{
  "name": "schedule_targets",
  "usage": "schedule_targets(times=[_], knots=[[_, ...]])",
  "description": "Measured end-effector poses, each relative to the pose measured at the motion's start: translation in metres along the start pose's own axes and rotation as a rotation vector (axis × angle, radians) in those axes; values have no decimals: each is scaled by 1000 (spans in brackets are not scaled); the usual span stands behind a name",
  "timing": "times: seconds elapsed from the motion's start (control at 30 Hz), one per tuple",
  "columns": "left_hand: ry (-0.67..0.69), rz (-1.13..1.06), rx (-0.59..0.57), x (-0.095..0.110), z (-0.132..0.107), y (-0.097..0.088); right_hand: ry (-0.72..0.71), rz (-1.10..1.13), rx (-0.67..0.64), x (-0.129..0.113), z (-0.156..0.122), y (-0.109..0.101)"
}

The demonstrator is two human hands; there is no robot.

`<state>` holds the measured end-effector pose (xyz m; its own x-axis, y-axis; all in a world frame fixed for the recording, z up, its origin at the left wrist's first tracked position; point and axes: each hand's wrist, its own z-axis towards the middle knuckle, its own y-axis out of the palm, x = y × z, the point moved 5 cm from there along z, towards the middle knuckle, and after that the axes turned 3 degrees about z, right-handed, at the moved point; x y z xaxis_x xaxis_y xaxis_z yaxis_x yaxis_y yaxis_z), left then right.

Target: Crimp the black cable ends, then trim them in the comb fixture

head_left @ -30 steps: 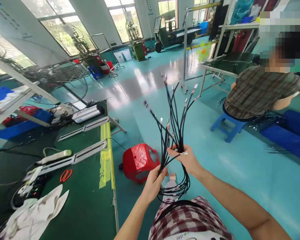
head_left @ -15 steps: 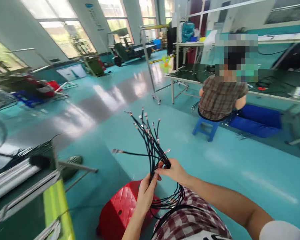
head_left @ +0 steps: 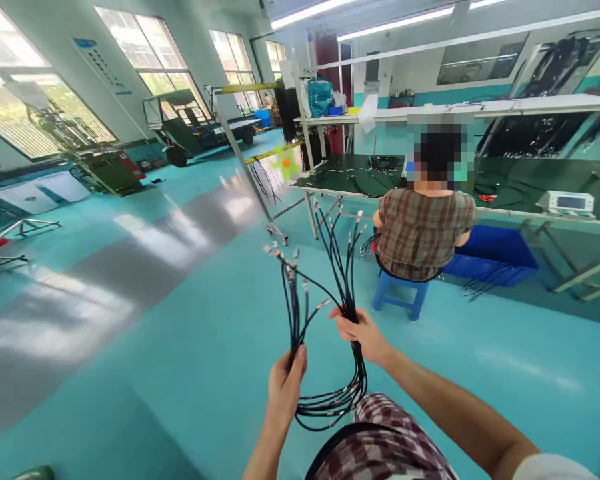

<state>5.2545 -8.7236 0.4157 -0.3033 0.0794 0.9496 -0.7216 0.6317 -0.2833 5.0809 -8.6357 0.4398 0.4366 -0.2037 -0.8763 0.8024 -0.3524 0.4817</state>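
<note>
Black cables [head_left: 357,373] with metal terminals on their ends hang in a loop between my two hands, in front of my checked clothing. My left hand [head_left: 285,383] is closed round one end of the bundle, its terminals fanning upward. Further right and a little higher, my right hand [head_left: 364,337] grips the other end, with the terminals pointing up above the fist. One cable crosses from the right bunch over to the left one. A gap of floor shows between the two hands.
Ahead, a person [head_left: 425,227] sits on a blue stool [head_left: 401,297] at a green-topped workbench [head_left: 517,183]. A blue bin [head_left: 500,257] stands beside them, cables over its edge. A wheeled rack [head_left: 240,157] with a yellow bar stands left of the bench. A cart [head_left: 180,127] is by the windows.
My hands have moved apart, splitting the cable ends into two bunches. The view has turned right and forward; the red stool and the near left table are out of sight.
</note>
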Motion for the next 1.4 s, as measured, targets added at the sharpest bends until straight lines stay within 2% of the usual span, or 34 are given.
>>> schedule_targets(times=[0.1, 0.17, 0.3, 0.4, 0.5, 0.63, 0.7, 0.8, 0.93, 1.03, 1.17, 1.27, 1.4], knots=[[75, 107, -88, 36, 106, 17, -23, -51, -26, -26, 99, -17], [83, 130, -108, 51, 170, 20, -37, -104, 15, -39, 165, -29], [108, 226, -192, 63, 296, 20, 3, -125, 100, -46, 298, -58], [168, 294, -325, 66, 401, 15, 15, -149, 113, -41, 400, -83], [202, 201, -420, 72, 523, 2, 6, -138, 103, -34, 504, -102], [198, -74, -495, 95, 691, -11, -32, -89, 101, -37, 643, -117], [196, -90, -557, 108, 766, -9, -69, -84, 168, -49, 707, -132], [203, 15, -614, 119, 866, 0, -134, -92, 365, -76, 785, -172], [181, 172, -706, 117, 984, 32, -144, -100, 570, -106, 869, -250], [173, 210, -792, 121, 1066, 69, -184, -58, 641, -126, 936, -315], [169, 241, -927, 145, 1167, 125, -185, -56, 717, -154, 1034, -399], [110, 227, -948, 170, 1244, 160, -122, -86, 707, -173, 1107, -447], [80, 212, -862, 199, 1351, 192, -26, -95, 610, -199, 1191, -497]])
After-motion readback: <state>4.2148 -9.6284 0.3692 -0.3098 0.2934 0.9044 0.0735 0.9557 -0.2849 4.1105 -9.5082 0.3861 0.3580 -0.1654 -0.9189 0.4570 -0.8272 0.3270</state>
